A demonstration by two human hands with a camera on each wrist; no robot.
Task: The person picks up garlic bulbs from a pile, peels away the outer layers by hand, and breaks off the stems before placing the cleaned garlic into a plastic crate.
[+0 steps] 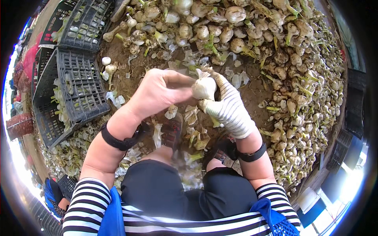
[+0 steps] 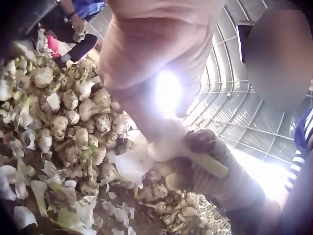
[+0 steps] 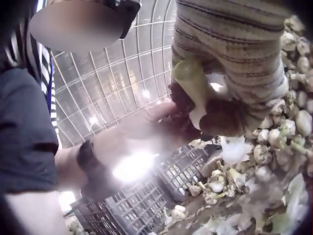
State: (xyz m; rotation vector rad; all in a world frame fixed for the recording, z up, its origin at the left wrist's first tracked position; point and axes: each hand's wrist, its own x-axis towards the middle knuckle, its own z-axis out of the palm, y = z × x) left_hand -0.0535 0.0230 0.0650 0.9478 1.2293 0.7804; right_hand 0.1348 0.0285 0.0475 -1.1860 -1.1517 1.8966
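A white garlic bulb (image 1: 204, 88) is held up in front of the knees. My right hand (image 1: 230, 108), in a striped knit glove with bare fingertips, grips it from the right. The thumb and forefinger of my bare left hand (image 1: 159, 94) pinch at the bulb's left side. In the left wrist view a loose flap of papery skin (image 2: 134, 164) hangs beside the bulb. Its cut stem (image 3: 190, 81) sticks out past the gloved fingers in the right wrist view. My left fingertips are partly hidden there.
A large heap of garlic (image 1: 291, 78) lies ahead and to the right. Black plastic crates (image 1: 80, 84) stand at the left, some holding garlic. Peeled skins (image 1: 193, 137) litter the dirt ground around the feet. Another person's arm (image 2: 76, 22) shows beyond the heap.
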